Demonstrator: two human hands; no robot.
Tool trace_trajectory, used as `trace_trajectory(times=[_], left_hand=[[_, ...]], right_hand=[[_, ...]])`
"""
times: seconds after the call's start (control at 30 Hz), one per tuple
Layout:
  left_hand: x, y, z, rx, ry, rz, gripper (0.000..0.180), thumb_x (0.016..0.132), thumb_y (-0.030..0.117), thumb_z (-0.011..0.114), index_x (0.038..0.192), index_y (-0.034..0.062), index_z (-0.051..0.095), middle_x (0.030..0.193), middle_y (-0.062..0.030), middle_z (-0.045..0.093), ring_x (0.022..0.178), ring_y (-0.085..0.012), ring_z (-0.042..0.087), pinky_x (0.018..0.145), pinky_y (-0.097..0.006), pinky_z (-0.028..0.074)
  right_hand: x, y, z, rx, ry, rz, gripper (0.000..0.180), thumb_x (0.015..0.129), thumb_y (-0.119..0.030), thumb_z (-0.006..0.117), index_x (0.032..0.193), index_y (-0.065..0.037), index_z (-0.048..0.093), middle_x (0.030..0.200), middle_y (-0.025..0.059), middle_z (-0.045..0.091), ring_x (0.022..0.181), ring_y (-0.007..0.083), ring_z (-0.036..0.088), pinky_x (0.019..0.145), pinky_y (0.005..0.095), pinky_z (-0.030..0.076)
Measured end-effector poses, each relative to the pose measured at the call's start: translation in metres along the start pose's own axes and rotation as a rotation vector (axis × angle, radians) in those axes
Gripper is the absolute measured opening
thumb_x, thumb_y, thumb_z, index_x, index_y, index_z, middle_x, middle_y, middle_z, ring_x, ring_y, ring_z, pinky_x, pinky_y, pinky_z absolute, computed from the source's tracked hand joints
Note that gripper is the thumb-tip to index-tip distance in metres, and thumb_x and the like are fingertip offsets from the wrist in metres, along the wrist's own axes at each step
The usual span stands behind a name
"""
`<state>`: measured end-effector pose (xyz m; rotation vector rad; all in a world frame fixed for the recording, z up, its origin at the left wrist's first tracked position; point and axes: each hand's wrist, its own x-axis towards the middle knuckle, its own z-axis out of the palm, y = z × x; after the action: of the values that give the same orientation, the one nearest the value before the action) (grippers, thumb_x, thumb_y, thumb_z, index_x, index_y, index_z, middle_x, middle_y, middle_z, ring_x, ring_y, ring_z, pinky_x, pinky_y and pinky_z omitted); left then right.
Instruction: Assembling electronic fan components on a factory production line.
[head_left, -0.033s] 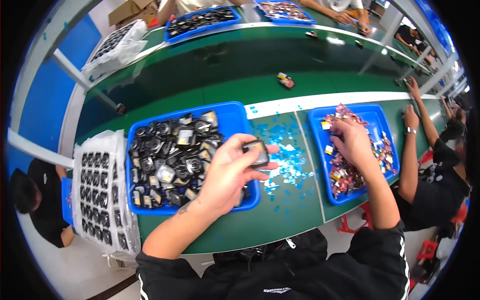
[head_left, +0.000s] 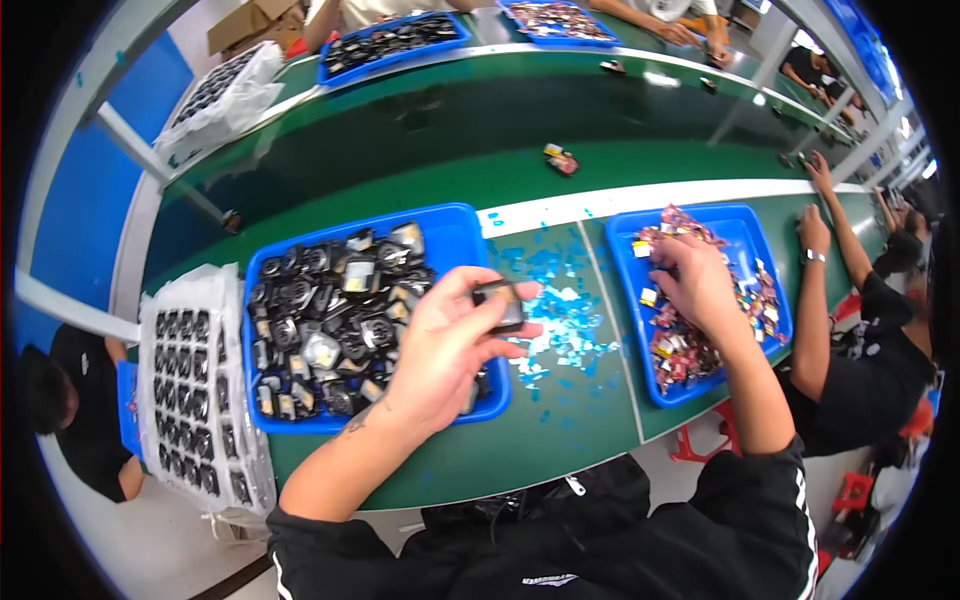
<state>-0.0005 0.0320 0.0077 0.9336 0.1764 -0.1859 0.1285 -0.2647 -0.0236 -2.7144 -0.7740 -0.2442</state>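
My left hand is closed round a small black plastic housing, gripped between thumb and fingers at the right edge of a blue tray. That tray is heaped with black housings, some showing round rings and pale faces. Over a second blue tray, on the right, my right hand bends down with thumb and fingers drawn together. Its fingertips are among small reddish electronic parts with yellow and white bits. Whatever they pinch is hidden.
Blue film scraps litter the green table between the trays. At left stands a white compartment tray of black housings. A green conveyor belt beyond carries a small part assembly. Co-workers sit left, right and opposite; metal posts frame the bench.
The whole view has shifted slightly, so things sit a little further left. Both hands stay in nearly the same places, the left still holding the black housing.
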Motion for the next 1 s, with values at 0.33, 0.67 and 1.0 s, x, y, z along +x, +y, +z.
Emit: trace_trajectory(times=[0.33, 0.67, 1.0], left_hand=[[-0.002, 0.004, 0.004, -0.094, 0.024, -0.104, 0.016, 0.1, 0.01, 0.047, 0.112, -0.0007, 0.046, 0.106, -0.0171, 0.061, 0.09, -0.0315, 0.07, 0.077, -0.036, 0.06], [0.0, -0.003, 0.006, 0.158, -0.031, -0.012, 0.033, 0.098, 0.01, 0.05, 0.13, 0.0035, 0.053, 0.113, -0.013, 0.061, 0.089, -0.0169, 0.064, 0.072, -0.029, 0.055], [0.002, -0.015, 0.0, 0.537, -0.098, 0.262, 0.021, 0.089, 0.006, 0.068, 0.109, -0.0003, 0.069, 0.102, -0.0043, 0.061, 0.091, -0.0105, 0.059, 0.077, -0.023, 0.051]], right_hand=[[0.0, -0.012, -0.002, -0.181, -0.112, 0.105, 0.012, 0.075, -0.014, 0.073, 0.08, -0.01, 0.064, 0.086, 0.0066, 0.066, 0.093, 0.0274, 0.062, 0.082, 0.0443, 0.041], [-0.01, -0.006, -0.035, 0.768, 0.233, 0.36, 0.007, 0.089, -0.004, 0.065, 0.092, 0.001, 0.062, 0.078, -0.0012, 0.061, 0.072, 0.003, 0.056, 0.064, 0.0189, 0.045], [-0.022, -0.04, -0.039, 0.965, 0.061, 0.254, 0.008, 0.086, -0.002, 0.068, 0.086, -0.002, 0.06, 0.079, -0.003, 0.06, 0.07, 0.0019, 0.053, 0.064, 0.0174, 0.041]])
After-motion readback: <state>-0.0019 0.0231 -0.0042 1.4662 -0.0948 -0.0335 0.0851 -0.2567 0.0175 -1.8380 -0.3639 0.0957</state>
